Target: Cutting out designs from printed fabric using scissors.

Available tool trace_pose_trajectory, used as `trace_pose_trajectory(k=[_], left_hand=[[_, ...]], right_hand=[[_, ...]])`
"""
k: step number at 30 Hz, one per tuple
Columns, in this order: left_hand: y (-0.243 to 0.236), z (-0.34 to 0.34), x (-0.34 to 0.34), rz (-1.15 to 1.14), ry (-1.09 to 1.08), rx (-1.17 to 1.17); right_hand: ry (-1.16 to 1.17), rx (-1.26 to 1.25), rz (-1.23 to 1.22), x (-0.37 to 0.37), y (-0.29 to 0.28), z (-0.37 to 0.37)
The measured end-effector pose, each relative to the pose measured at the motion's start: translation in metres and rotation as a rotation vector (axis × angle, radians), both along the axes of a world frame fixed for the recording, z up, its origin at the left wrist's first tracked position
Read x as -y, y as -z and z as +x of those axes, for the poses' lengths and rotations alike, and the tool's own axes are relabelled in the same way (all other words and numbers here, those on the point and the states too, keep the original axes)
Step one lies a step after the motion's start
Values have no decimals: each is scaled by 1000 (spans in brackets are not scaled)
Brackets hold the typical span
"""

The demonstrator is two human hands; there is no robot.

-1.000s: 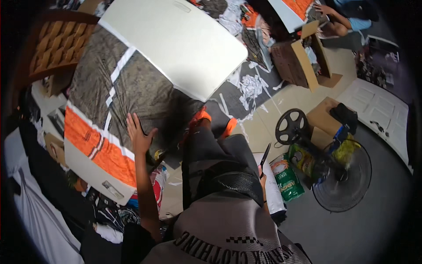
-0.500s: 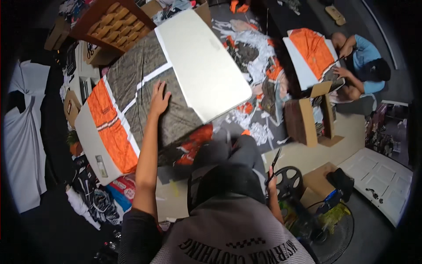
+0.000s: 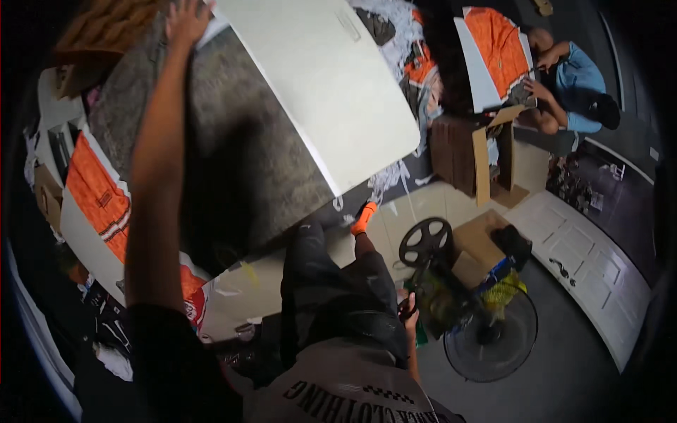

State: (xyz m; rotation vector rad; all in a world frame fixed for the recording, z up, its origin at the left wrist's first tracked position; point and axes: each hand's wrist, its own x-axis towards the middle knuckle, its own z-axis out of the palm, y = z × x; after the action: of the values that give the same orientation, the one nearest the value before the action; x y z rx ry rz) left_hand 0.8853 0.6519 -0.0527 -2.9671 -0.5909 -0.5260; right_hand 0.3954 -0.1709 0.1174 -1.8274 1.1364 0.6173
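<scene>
A large brown-grey patterned cloth [image 3: 261, 151] lies spread over a white board [image 3: 345, 92], with a white strip along its edge. My left hand [image 3: 187, 25] reaches to the cloth's far edge, its fingers spread, beside the white strip. Down by my right thigh, my right hand [image 3: 410, 319] is closed around the dark handles of a pair of scissors [image 3: 406, 305]; the blades hardly show against the dark background. Orange cloth [image 3: 99, 194] with pale stripes lies at the left of the board, partly hidden behind my left forearm.
A black fan [image 3: 490, 338] and a cardboard box [image 3: 483, 243] stand at my right, near a white panelled door [image 3: 585, 271]. Beyond an open carton [image 3: 486, 158], a person in light blue [image 3: 582, 88] works on orange cloth [image 3: 493, 53]. White scraps [image 3: 388, 180] litter the floor.
My left hand has slid from the middle of the patterned cloth out to its far edge. My view has come closer to the board. My right hand, with the scissors, sits lower beside my thigh.
</scene>
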Motion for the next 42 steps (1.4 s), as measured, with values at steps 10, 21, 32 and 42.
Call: trace_pose_trajectory(k=[10, 21, 32, 42], left_hand=[[-45, 58, 37, -476, 79, -350], [-82, -198, 302, -554, 525, 190], [-109, -342, 476, -585, 395, -303], [-100, -334, 512, -628, 393, -312]], right_hand=[[31, -84, -36, -35, -64, 4], [-4, 46, 294, -32, -10, 58], [-425, 104, 563, 10, 43, 218], [-918, 180, 740, -55, 3, 277]])
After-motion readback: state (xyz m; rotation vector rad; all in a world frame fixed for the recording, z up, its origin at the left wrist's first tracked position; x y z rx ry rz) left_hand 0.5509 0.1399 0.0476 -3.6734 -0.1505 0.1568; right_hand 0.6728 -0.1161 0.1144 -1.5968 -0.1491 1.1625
